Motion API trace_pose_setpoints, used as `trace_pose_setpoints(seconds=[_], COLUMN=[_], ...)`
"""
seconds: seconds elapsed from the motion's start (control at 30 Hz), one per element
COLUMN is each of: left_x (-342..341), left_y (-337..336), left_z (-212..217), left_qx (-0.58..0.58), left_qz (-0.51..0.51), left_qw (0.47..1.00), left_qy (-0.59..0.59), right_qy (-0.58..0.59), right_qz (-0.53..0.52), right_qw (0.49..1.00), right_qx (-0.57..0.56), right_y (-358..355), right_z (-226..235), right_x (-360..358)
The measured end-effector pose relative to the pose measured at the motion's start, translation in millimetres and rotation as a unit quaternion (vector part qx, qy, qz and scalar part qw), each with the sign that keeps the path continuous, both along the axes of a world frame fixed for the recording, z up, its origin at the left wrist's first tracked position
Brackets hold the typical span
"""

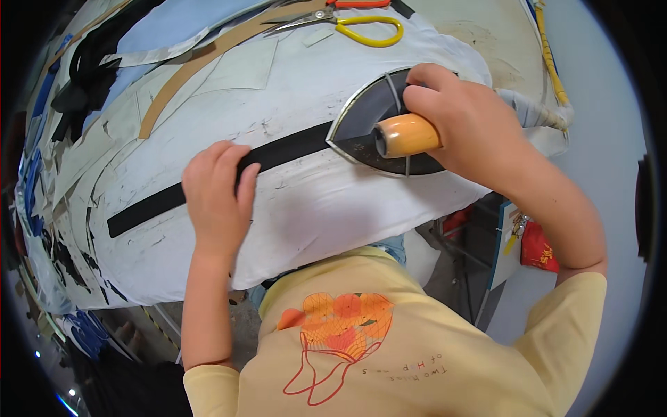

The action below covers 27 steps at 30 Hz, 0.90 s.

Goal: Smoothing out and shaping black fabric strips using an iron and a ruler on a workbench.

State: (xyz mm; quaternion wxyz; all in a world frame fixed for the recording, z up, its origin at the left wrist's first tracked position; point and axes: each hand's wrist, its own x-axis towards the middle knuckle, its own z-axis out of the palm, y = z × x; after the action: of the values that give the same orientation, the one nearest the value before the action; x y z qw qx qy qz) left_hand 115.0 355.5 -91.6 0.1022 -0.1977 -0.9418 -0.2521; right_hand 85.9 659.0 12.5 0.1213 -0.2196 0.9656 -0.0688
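Note:
A long black fabric strip [288, 151] lies slantwise across the white-covered ironing table [306, 208]. My left hand [217, 184] rests on the strip's middle, fingers bent over it and the thumb a little apart, pressing it rather than gripping it. My right hand [464, 118] is wrapped round the wooden handle of an iron [361, 132]. The iron's dark body points left, its tip over the strip's right part. Whatever of the strip runs on beneath the iron is hidden.
Scissors [368, 33] with yellow and red handles lie at the far edge. A brown strip [180, 83], pale paper pieces [243, 66], black cloth [87, 90] and light blue fabric [160, 35] cover the far left. A yellow-wrapped cord [549, 55] runs at the right.

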Motion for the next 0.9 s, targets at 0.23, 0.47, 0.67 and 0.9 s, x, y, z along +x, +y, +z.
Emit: trace_pose_setpoints(seconds=[0.23, 0.47, 0.67, 0.9], left_x=[1.3, -2.7, -3.4, -4.7], left_y=[-48.0, -64.3, -65.7, -68.7], left_z=[3.9, -3.8, -4.9, -6.6], left_qx=[-0.036, -0.023, -0.026, -0.025], left_qz=[0.054, 0.058, 0.057, 0.054], left_qw=[0.998, 0.998, 0.998, 0.998], left_qy=[-0.023, -0.012, -0.013, -0.012], right_qy=[-0.008, -0.011, -0.007, -0.084], right_qz=[0.007, 0.016, 0.015, 0.035], right_qw=[1.0, 1.0, 1.0, 0.996], right_qx=[0.004, -0.02, -0.021, 0.009], right_y=[1.7, -2.9, -23.0, -90.4], right_z=[1.8, 3.3, 6.4, 13.0], right_x=[-3.0, -5.2, -2.8, -4.8])
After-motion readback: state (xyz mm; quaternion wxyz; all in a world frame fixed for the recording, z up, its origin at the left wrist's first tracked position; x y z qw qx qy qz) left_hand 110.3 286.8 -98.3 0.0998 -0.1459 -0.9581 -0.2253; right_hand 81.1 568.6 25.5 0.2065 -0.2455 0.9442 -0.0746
